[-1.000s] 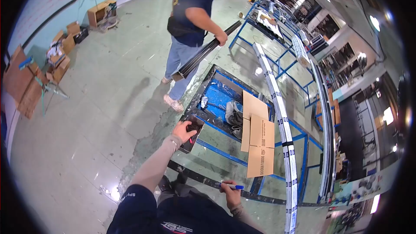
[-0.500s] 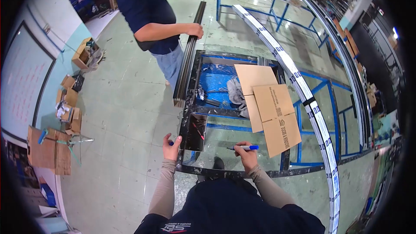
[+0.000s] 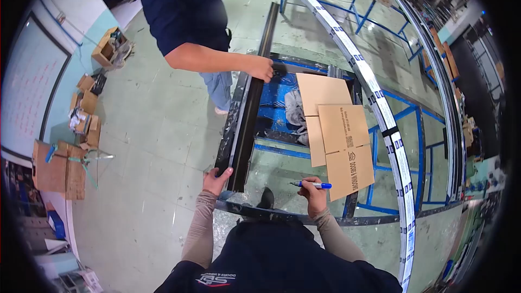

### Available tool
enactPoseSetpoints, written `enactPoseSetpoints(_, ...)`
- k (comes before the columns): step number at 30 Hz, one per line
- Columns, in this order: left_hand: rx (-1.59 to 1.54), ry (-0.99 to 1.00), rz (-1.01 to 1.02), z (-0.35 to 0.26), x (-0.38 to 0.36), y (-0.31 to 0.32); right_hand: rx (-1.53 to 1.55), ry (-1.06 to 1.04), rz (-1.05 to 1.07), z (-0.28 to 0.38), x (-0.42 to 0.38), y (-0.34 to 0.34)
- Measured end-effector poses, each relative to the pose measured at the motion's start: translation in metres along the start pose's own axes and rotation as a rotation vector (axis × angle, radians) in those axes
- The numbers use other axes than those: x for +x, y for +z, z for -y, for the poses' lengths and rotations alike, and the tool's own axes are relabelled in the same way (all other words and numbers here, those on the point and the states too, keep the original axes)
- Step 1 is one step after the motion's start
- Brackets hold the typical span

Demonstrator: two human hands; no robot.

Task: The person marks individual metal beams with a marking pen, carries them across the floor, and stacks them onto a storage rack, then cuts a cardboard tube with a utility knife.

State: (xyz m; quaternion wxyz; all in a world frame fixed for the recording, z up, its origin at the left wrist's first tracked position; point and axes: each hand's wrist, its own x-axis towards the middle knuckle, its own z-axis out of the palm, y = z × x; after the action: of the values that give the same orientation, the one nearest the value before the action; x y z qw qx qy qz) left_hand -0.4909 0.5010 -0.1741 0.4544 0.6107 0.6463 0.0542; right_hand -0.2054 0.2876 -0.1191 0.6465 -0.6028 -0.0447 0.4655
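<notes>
While left grip (image 3: 216, 179) clamps black rail (image 3: 251, 109), right grip (image 3: 313, 191) clamped on marker (image 3: 312, 185), glass tabletop (image 3: 282, 171), green workshop floor (image 3: 157, 125).

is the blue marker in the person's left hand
No, the blue marker is in the right hand; the left hand grips the end of the long black bar.

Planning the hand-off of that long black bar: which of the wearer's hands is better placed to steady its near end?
Probably left: the left hand already touches the black bar, while the right hand holds a blue marker.

Flattened cardboard box (image 3: 339, 144) on glass; cartons (image 3: 87, 125) by the wall
</notes>
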Motion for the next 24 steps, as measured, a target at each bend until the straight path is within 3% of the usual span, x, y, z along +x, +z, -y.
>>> enactPoseSetpoints(3, 0.037, -0.064, 0.153, 0.023, -0.013, 0.007, -0.019, 0.0, 0.086, 0.018, 0.019, 0.019)
enactPoseSetpoints(7, 0.122, 0.269, -0.094, 0.013, -0.08, 0.023, -0.103, -0.047, 0.2, 0.036, 0.053, 0.041)
enactPoseSetpoints(10, 0.359, 0.195, -0.222, -0.007, -0.104, 0.05, -0.089, -0.197, 0.3, 0.036, 0.07, 0.068)
enactPoseSetpoints(11, 0.361, 0.193, -0.268, 0.001, -0.101, 0.061, -0.042, -0.11, 0.286, 0.043, 0.068, 0.084)
enactPoseSetpoints(15, 0.298, 0.377, -0.287, 0.016, -0.089, 0.058, 0.106, -0.098, 0.386, 0.042, 0.054, 0.124)
enactPoseSetpoints(18, 0.103, 0.344, -0.026, 0.031, -0.07, 0.03, 0.177, -0.087, 0.401, 0.025, 0.038, 0.12)
enactPoseSetpoints(20, 0.035, 0.307, 0.036, 0.048, -0.058, 0.019, 0.161, -0.141, 0.406, 0.008, 0.033, 0.107)
enactPoseSetpoints(24, -0.135, 0.191, 0.143, 0.065, -0.045, 0.013, 0.184, 0.098, 0.32, -0.008, 0.035, 0.07)
